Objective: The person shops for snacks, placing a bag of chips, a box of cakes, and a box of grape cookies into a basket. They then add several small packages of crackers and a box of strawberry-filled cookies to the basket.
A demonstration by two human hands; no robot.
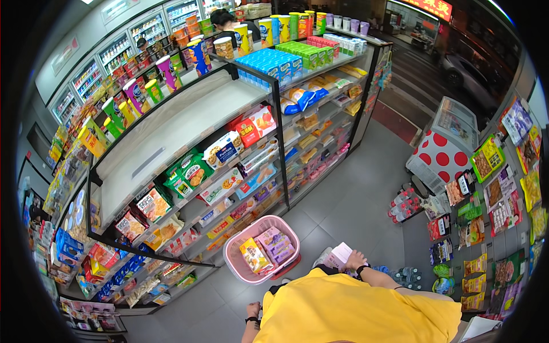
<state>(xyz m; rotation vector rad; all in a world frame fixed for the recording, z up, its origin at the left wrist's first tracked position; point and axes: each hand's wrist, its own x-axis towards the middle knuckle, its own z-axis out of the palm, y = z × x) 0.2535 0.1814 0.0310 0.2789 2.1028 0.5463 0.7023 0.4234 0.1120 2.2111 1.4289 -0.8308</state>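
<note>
And here's the right hand, out in front of the yellow top, its grip narrowed on a pale pink-and-white packet. The fingers take it by the right side, seemingly to leave the printed face open to view. Whatever is printed there is too small to make out.

Over to the left hand, low and near the pink basket: no item shows in it, and I can't tell how tight that grip is. The basket stands close against the shelves, probably to keep it within reach; inside, a yellow packet lies beside purple packets.

Now the labels! Bold pale lettering on a red biscuit pack, dark lettering above cookie pictures on a white-and-navy one, a green bag below. Fronts face outward, presumably for shoppers to read. Up top, blue cartons stand in tight rows, likely to save room.
</note>
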